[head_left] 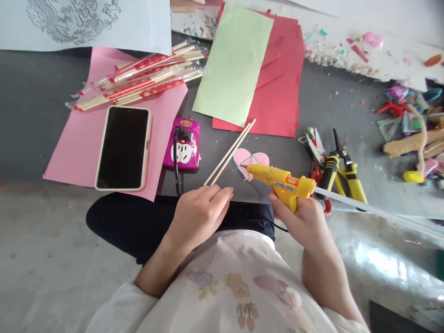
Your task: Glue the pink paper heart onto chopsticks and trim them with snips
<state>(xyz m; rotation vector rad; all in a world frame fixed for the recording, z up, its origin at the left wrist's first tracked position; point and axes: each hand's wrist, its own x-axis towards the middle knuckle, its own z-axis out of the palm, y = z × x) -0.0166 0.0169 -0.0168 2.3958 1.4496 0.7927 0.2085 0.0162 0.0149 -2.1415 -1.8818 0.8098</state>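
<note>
My right hand (301,217) is closed around the grip of a yellow hot glue gun (280,180). Its nozzle points left over a pink paper heart (250,159) lying on the grey table. A long clear glue stick (374,210) trails from the gun's back to the right. My left hand (199,212) rests at the table's front edge with fingers curled together, touching the near ends of a pair of bare wooden chopsticks (229,151) that lean away to the upper right beside the heart.
A phone (124,148) lies on pink paper (74,152), with wrapped chopsticks (138,81) behind. A magenta power socket (183,145) sits centre. Green paper (234,62) lies over red sheets (280,92). Pliers and scissors (333,166) lie at right, craft scraps (412,125) beyond.
</note>
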